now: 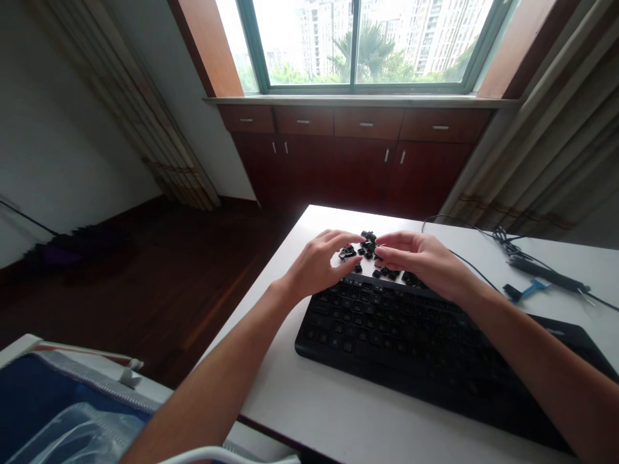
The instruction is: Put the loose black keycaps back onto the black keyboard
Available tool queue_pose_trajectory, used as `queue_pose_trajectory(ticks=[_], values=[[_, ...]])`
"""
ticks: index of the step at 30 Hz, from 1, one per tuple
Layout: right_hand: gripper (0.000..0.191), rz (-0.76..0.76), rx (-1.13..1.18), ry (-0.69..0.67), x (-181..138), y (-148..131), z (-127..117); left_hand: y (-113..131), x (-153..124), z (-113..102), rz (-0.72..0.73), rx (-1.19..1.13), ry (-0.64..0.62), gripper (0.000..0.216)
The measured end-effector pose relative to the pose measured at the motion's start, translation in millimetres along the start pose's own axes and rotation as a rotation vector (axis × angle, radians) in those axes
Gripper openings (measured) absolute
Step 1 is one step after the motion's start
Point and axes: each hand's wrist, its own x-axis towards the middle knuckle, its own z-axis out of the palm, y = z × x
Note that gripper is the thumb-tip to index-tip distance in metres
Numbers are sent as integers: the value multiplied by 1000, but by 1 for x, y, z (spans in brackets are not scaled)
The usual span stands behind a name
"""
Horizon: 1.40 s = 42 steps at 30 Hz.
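Keycaps (368, 247) between opposing fingers (397, 258)

Pretty minimal look on this person tbh: left hand (316, 261) totally bare, right hand (423, 259) the same, both with slim, longish fingers. The wrists are bare too, and so is the left forearm (227, 361), all the way to the edge of the view. Same deal with the right forearm (527, 348). Both arms look fairly slender, narrowing toward the wrists. Fingernails are too small to make out.
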Motion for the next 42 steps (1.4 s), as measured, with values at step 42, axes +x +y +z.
queue_pose_trajectory(ticks=[42], values=[[35,-144,-122,28,-27,-14,-2,22,-2,17,42,-128,59,41]])
